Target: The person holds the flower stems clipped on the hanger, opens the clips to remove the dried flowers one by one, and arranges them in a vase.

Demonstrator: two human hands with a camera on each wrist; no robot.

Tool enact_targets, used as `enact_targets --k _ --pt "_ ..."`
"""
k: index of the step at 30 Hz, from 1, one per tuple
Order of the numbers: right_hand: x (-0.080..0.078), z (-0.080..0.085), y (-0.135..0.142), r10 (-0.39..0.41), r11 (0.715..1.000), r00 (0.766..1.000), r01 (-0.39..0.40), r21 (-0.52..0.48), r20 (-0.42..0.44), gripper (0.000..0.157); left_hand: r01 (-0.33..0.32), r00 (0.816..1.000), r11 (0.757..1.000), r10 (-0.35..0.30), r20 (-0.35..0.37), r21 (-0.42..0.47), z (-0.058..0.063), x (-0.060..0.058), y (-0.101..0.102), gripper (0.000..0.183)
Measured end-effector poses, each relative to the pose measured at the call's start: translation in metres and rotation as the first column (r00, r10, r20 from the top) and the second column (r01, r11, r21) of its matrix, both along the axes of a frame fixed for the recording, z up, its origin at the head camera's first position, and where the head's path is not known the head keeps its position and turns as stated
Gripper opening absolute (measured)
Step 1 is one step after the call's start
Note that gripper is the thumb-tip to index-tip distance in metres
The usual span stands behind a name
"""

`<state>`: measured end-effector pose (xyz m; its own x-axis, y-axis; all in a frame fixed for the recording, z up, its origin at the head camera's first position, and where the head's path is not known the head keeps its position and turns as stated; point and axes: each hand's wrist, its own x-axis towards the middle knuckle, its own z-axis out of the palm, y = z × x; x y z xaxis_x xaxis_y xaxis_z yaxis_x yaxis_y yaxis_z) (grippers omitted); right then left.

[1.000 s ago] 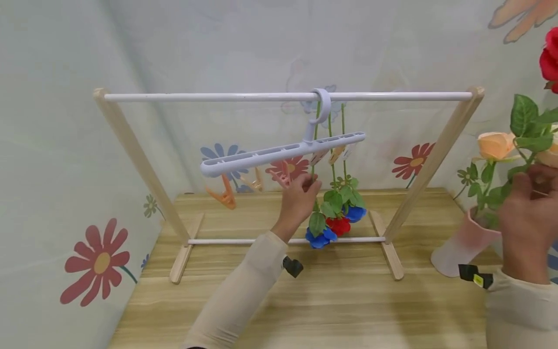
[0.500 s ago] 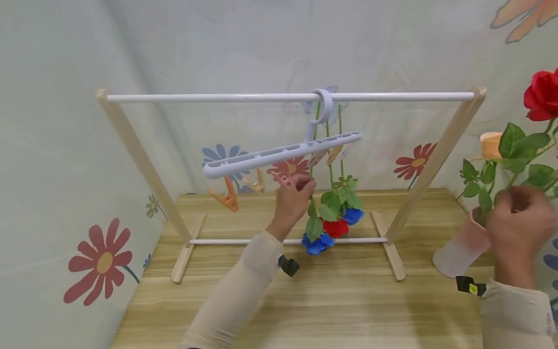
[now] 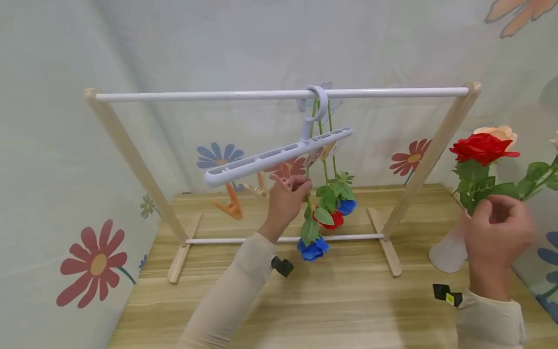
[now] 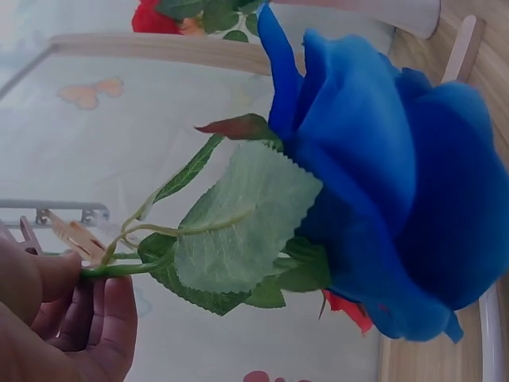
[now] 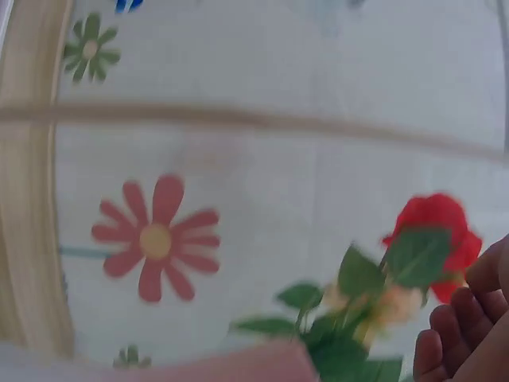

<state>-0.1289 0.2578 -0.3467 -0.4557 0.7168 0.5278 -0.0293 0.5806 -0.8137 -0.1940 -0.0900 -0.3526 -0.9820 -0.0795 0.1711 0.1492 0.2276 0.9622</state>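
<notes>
In the head view, my left hand [image 3: 283,206] pinches the green stem of a blue rose [image 3: 313,248], which hangs upside down. The left wrist view shows the thumb and fingers on that stem, with the blue rose [image 4: 390,183] filling the right. A red rose [image 3: 329,219] and another blue rose [image 3: 347,207] hang beside it from clips on the lilac hanger [image 3: 279,156]. At the right, my right hand [image 3: 499,237] has curled fingers just below an upright red rose [image 3: 484,148] and appears to pinch its stem; the grip is partly hidden.
A wooden rack with a white top bar [image 3: 209,95] carries the hanger. Orange [image 3: 233,203], cream and pink clips [image 3: 285,175] dangle at its left part. Behind my right hand stands a pink-white vase [image 3: 449,252] with pale roses. Flower-printed cloth surrounds the wooden table [image 3: 348,305].
My right hand has moved left and slightly down; the red rose beside it has come down and left. The left hand still pinches the stem, and the hanger has turned slightly.
</notes>
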Motion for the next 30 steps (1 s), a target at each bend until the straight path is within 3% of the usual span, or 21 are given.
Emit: enact_targets --k 4,8,12,18,26,30 --pt "-0.002 0.005 -0.035 0.134 0.990 0.990 -0.132 0.053 -0.039 0.031 -0.005 1.000 1.000 0.005 -0.001 -0.012 0.003 0.002 -0.004 0.017" --pt "-0.009 0.004 -0.068 0.274 0.958 0.960 -0.269 0.101 -0.049 0.027 -0.007 1.000 0.998 0.005 -0.026 -0.060 0.004 0.005 -0.006 0.016" --pt "-0.018 0.001 -0.101 0.422 0.901 0.906 -0.415 0.124 -0.036 0.021 0.009 1.000 0.997 -0.011 -0.018 -0.078 0.003 0.010 -0.007 0.018" --pt "-0.030 0.005 -0.148 0.575 0.814 0.817 -0.576 0.078 0.036 0.022 0.039 0.998 0.996 -0.036 0.042 -0.077 0.005 0.016 -0.006 0.016" --pt "-0.046 0.021 -0.190 0.703 0.707 0.706 -0.707 0.018 0.086 0.036 0.044 0.998 0.991 -0.040 0.039 -0.127 0.009 0.019 -0.003 0.017" --pt "-0.052 0.027 -0.204 0.712 0.702 0.694 -0.710 -0.065 0.107 0.042 0.066 0.997 0.991 -0.063 0.033 -0.116 0.010 0.021 -0.002 0.017"
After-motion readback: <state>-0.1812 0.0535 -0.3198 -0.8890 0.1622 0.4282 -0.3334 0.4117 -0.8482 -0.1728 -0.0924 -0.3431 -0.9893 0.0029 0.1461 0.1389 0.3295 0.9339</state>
